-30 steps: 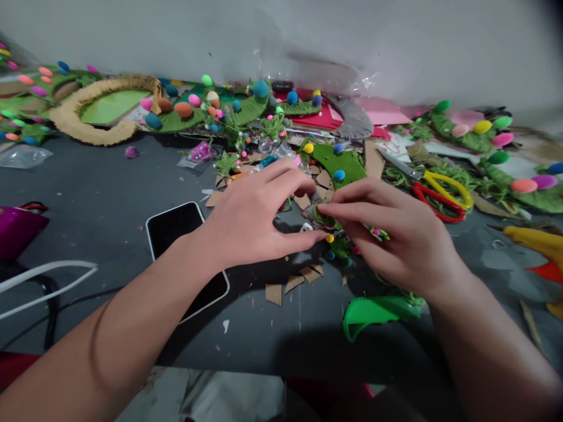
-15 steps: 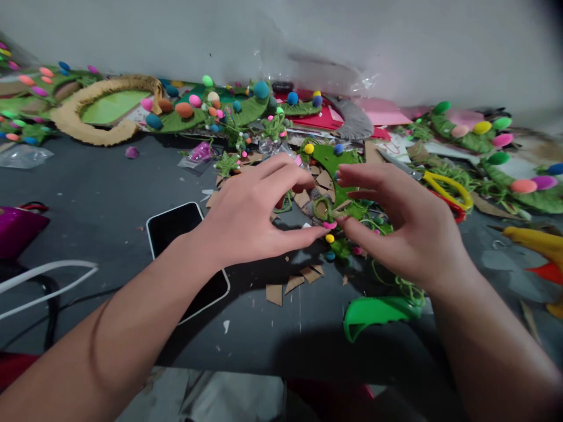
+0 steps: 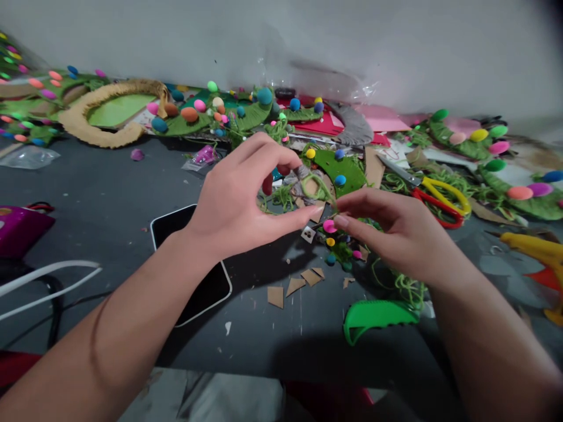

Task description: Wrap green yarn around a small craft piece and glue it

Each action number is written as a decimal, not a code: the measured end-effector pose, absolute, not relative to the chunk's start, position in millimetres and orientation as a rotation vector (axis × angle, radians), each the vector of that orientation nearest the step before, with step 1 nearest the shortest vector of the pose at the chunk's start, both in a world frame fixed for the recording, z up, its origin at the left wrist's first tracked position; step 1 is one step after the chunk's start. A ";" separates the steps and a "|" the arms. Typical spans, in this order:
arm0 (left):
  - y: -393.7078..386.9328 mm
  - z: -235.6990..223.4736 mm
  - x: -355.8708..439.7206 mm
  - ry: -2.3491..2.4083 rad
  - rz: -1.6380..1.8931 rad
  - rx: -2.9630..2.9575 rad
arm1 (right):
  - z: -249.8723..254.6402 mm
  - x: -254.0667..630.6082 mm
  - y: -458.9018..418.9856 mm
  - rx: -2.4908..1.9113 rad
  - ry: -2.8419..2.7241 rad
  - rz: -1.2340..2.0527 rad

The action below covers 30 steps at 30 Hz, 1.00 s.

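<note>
A small ring (image 3: 303, 172), wound in grey and green yarn, sits at the fingertips of my left hand (image 3: 246, 199), whose thumb reaches below it. Green yarn (image 3: 324, 190) runs from the ring to my right hand (image 3: 396, 237), where thumb and forefinger pinch it. Just under the fingers lie a pink pom-pom (image 3: 329, 225), a yellow pom-pom (image 3: 330, 241) and a small white piece with dark dots (image 3: 308, 234). Behind the ring is a green crescent piece (image 3: 347, 173) with pom-poms. My left fingertips are partly hidden.
A phone (image 3: 206, 296) lies under my left forearm. Cardboard scraps (image 3: 275, 296) and a green serrated cutter (image 3: 380, 315) lie in front. Scissors (image 3: 446, 196) and a yellow glue gun (image 3: 528, 246) are at right. Decorated crescents and a tan padded ring (image 3: 74, 126) line the wall.
My right hand opened off the ring, then closed on the yarn and drew it to the right. My left hand has lifted slightly with the ring, which now shows more clearly.
</note>
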<state>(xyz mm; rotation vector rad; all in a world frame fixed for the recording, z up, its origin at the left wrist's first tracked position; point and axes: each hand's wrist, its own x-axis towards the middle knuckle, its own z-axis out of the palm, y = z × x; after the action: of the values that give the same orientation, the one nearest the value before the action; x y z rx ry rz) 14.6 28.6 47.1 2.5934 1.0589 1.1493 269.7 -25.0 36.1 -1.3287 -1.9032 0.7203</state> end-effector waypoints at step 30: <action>21.5 40.6 23.8 0.734 0.977 2.547 | 40.6 245.2 -36.2 -1.107 -1.886 0.192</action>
<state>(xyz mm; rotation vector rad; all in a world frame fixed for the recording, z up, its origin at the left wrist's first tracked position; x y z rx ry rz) 23.8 21.5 40.6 2.5472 0.7338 0.9769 245.2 -36.2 40.6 -1.1070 -1.8861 0.1916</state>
